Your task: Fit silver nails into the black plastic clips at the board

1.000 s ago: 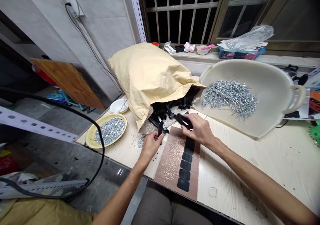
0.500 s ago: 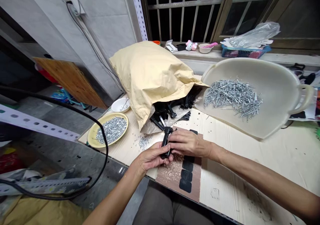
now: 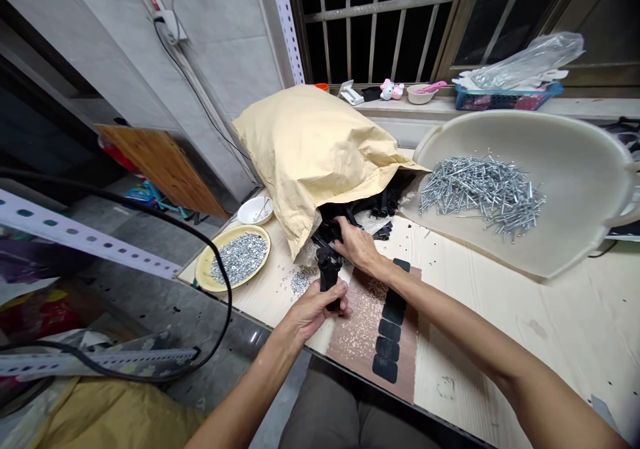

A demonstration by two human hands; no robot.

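Observation:
My left hand (image 3: 325,306) is closed around several long black plastic parts (image 3: 329,269), held upright over the near edge of the table. At the mouth of a big tan paper bag (image 3: 320,149), my right hand (image 3: 356,244) reaches in among more black plastic parts (image 3: 384,202). Its fingers are curled and partly hidden there, so what they grip is unclear. Below the hands lies a brown board (image 3: 350,342) with a row of black rounded-square pads (image 3: 389,329). Small metal pieces (image 3: 303,279) are scattered left of my left hand.
A yellow dish (image 3: 205,269) of small metal pieces and a white bowl (image 3: 255,210) stand left of the bag. On the right, a large whitish scoop-shaped tub (image 3: 575,169) holds a heap of metal screws or nails (image 3: 483,192). A black cable (image 3: 227,316) loops at the left.
My right hand has left the black parts in my left hand and moved up to the bag's mouth. My left hand still holds its parts, now more upright. The view has shifted slightly.

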